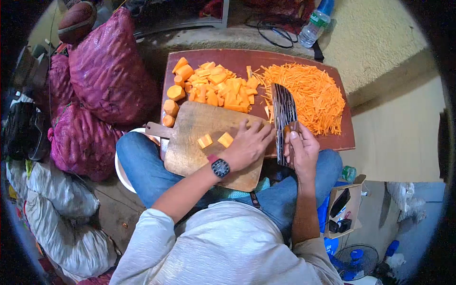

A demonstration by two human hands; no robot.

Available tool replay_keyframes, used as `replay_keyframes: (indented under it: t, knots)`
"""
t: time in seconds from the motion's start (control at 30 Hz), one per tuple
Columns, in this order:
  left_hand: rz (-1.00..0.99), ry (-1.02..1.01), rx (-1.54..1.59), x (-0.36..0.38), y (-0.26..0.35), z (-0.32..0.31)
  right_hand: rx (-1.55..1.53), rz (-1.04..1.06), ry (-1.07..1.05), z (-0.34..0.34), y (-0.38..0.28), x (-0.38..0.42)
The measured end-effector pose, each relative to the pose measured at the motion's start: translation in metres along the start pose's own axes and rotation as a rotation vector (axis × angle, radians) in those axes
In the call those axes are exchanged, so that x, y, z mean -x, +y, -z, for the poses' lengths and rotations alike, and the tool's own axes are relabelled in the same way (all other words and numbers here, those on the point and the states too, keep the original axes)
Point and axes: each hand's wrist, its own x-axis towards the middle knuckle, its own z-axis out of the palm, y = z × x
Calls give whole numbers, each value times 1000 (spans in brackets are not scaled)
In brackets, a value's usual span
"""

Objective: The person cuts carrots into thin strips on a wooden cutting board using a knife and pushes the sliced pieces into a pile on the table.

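Observation:
A wooden cutting board (190, 137) lies across the lap, its handle to the left. My left hand (247, 144) rests on the board's right part, fingers spread. Two small carrot blocks (215, 140) sit just left of it. In my right hand (302, 147) is a broad knife (284, 102), held upright beyond the board's right edge, its blade marked with dark and light streaks. Behind, on a red-brown tabletop (349, 130), are a heap of carrot slices (218, 85), thick carrot chunks (171, 108) at its left, and a large pile of carrot strips (308, 95).
Purple net sacks (109, 71) stand at the left, with white sacks (66, 223) below them. A white basin (124, 173) is partly hidden by the left leg. A plastic bottle (313, 29) stands at the back right. An open cardboard box (344, 209) is at the right.

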Motion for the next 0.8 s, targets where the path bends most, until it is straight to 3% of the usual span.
replay_keyframes:
  t: [0.33,0.47,0.53,0.63,0.8]
  knots:
    - [13,78,5,-15,11,-12,73,5,79,5,20,-7]
    - [103,-13,-86,-29,-3,-13,66,24,61,3,17,-6]
    - [139,84,-24,-26,-10,-2,74,21,74,4,16,-1]
    - [215,67,20,7,-16,23,182,-31,9,10,12,8]
    - [372,41,67,69,-10,52,410,-216,-357,4,-11,33]
